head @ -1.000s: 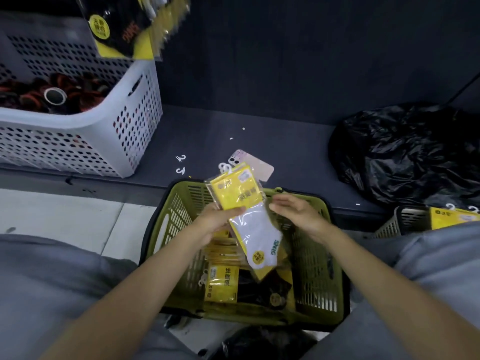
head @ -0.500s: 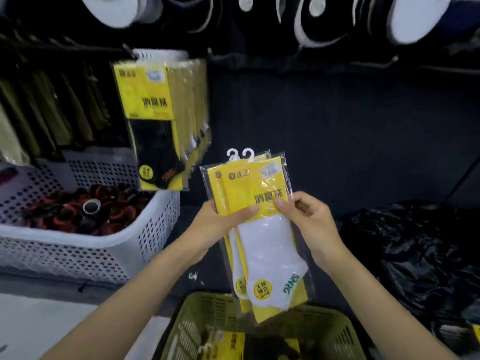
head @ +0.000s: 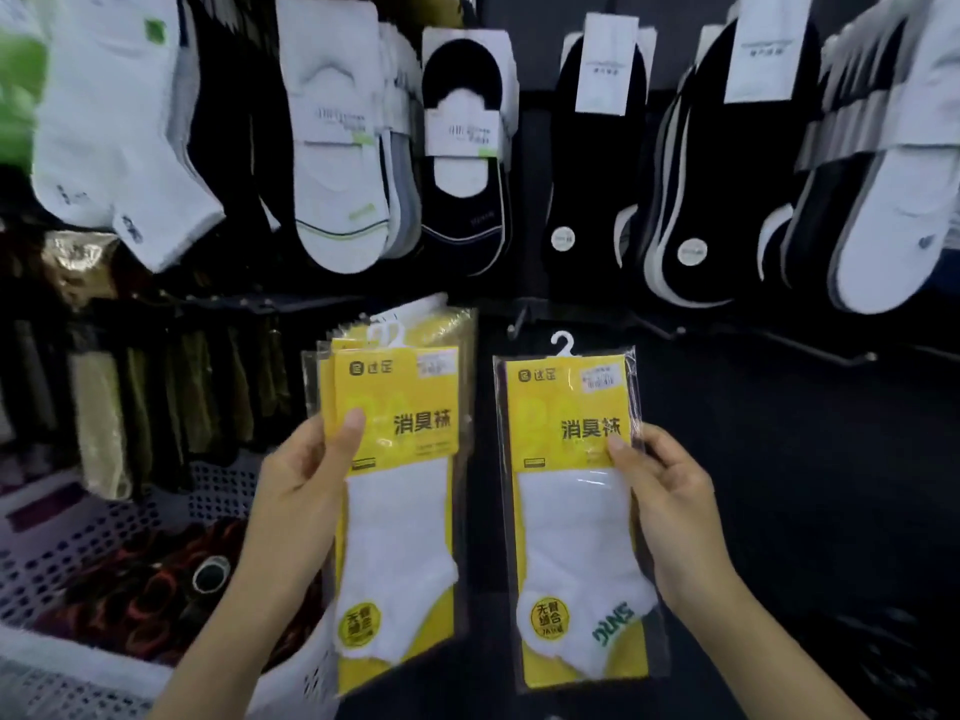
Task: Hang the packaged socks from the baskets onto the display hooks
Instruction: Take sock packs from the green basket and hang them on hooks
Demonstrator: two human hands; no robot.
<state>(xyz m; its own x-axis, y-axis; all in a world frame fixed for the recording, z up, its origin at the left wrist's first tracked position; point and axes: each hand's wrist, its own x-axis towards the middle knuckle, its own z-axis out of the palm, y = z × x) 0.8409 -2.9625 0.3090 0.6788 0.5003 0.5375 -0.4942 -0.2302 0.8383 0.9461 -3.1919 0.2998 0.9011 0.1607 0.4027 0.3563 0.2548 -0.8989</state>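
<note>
Btwn R hand point(head: 672, 506) fingers point(head: 655, 449): sock pkt point(head: 571, 522)

Pretty plain really: bare forearms point(head: 244, 631), left hand point(head: 304, 485) and right hand point(head: 670, 496) unadorned, slim fingers.

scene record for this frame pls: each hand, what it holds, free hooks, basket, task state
left: left hand grips a stack of sock packs, thumb on the front; count unclear
right: right hand pinches a single sock pack by its right edge
hanger: the single pack's white hanger is on no hook
free hook: empty display hook just up-left of that hanger
display: white and black socks hang in the row above
basket: white basket lower left, dark red items inside
state: the single pack is not yet hung
</note>
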